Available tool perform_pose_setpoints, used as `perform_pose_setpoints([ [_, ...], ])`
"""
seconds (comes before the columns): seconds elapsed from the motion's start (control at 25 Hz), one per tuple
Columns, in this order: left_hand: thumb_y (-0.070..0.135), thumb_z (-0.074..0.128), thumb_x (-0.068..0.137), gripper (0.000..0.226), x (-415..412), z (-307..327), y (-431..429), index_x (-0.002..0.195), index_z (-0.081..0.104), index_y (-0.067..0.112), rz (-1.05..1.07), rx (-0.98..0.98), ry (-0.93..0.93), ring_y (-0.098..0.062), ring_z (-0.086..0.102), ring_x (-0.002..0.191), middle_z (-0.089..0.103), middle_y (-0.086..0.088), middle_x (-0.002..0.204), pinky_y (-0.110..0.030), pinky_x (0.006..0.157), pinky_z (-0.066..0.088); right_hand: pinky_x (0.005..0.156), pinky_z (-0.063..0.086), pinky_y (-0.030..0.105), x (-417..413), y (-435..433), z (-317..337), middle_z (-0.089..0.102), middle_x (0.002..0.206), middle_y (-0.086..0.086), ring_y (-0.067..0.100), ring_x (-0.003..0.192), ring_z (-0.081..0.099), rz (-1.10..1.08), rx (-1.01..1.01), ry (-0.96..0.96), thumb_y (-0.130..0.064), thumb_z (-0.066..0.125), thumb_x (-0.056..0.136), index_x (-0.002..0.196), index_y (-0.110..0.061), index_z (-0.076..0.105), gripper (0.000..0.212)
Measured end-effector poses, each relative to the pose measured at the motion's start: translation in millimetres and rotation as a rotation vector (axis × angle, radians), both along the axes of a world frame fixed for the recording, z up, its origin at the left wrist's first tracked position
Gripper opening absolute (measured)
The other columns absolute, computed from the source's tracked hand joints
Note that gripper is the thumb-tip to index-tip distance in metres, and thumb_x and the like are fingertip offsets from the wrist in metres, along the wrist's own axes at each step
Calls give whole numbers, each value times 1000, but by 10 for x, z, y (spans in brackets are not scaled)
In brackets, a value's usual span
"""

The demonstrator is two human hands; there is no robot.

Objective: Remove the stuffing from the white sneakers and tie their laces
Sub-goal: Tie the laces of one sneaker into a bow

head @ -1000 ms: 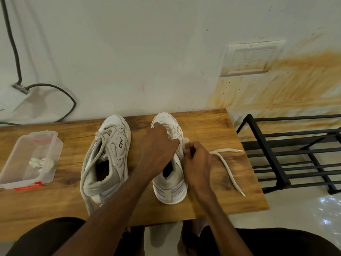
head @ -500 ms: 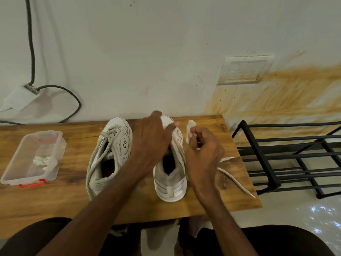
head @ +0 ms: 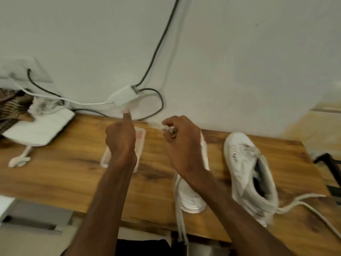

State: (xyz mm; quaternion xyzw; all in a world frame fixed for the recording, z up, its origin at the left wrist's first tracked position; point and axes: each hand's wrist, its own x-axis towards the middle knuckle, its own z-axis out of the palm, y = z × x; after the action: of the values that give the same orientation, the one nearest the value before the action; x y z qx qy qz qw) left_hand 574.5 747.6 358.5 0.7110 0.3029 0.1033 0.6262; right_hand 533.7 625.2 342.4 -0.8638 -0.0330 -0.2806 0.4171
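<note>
Two white sneakers lie on the wooden table (head: 73, 174). The left sneaker (head: 191, 198) is partly hidden under my right forearm, and its laces (head: 180, 224) hang over the front edge. To the right of it, the right sneaker (head: 247, 170) lies with its lace (head: 304, 200) trailing right. My right hand (head: 182, 145) pinches a small white wad of stuffing (head: 165, 128) in its fingertips near the wall. My left hand (head: 120, 141) hovers over a clear plastic container (head: 141, 139), fingers curled under and one digit pointing up. The hand covers most of the container.
A white power adapter (head: 125, 95) with black and white cables hangs on the wall behind the hands. A white flat bundle (head: 40, 130) and a small white knot of material (head: 18, 161) lie at the table's left. A black metal rack (head: 330, 163) stands at the right edge.
The view has swung left. Both hands left the right sneaker and moved left toward the container, the right hand carrying a white wad of stuffing.
</note>
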Motion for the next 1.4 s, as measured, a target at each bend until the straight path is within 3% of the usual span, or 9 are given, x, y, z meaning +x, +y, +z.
perform_pose_setpoints([
  [0.12,60,44,92,67,57,-80,358,129,50,4,98,-186,74,-32,55,110,56,-9,122,-47,98,48,74,51,36,430,565,-111,65,94,9,24,86,61,198,-164,133,-3,70,71,97,-7,68,26],
  [0.24,58,46,93,63,44,-153,441,128,51,6,-2,-264,113,-24,56,91,59,-8,115,-36,84,50,76,46,32,700,782,-311,64,101,12,27,94,59,249,-375,207,-8,69,72,107,-8,67,35],
  [0.36,55,48,94,58,67,-215,479,124,53,5,-108,-235,153,-20,52,82,57,-6,105,-33,75,47,78,47,32,763,647,-377,67,100,9,25,93,60,201,-332,201,-7,66,77,106,-9,69,30],
  [0.52,56,50,91,52,38,-204,233,107,63,8,-176,29,113,-26,62,86,67,-7,98,-39,84,52,83,51,36,625,110,-193,71,94,1,16,81,63,122,-202,137,-8,64,81,95,-14,73,18],
  [0.72,46,54,93,35,-279,-75,-730,92,74,18,-622,372,-241,-9,66,86,74,5,92,-26,79,49,75,45,15,-104,-1097,198,71,88,-7,7,69,62,-43,-230,241,-16,67,85,93,-16,74,10],
  [0.84,46,56,91,32,-470,-200,-1351,91,71,19,-825,482,-258,-11,67,84,73,5,88,-32,79,54,66,38,1,-488,-1780,155,70,81,-8,-1,66,60,-283,-182,316,-19,68,85,88,-18,75,8],
  [1.0,56,47,91,53,-545,-437,-1893,101,66,7,-878,674,-176,-24,66,87,70,-8,93,-34,72,49,65,40,24,-528,-2266,-141,73,81,10,24,76,67,-453,-134,495,-22,66,83,83,-8,75,17],
  [1.24,61,50,85,55,-616,-520,-2321,74,63,9,-900,832,-128,-21,63,66,65,-4,70,-25,55,38,60,34,27,-663,-2295,-383,64,72,9,27,71,59,-324,-90,582,-32,53,92,69,-14,58,30],
  [1.4,33,67,83,23,-572,-385,-2322,72,69,13,-915,446,14,-21,68,68,71,-6,72,-36,69,59,52,34,27,-717,-2401,-275,52,52,-2,14,54,49,-317,142,564,-32,67,84,54,-15,52,37],
])
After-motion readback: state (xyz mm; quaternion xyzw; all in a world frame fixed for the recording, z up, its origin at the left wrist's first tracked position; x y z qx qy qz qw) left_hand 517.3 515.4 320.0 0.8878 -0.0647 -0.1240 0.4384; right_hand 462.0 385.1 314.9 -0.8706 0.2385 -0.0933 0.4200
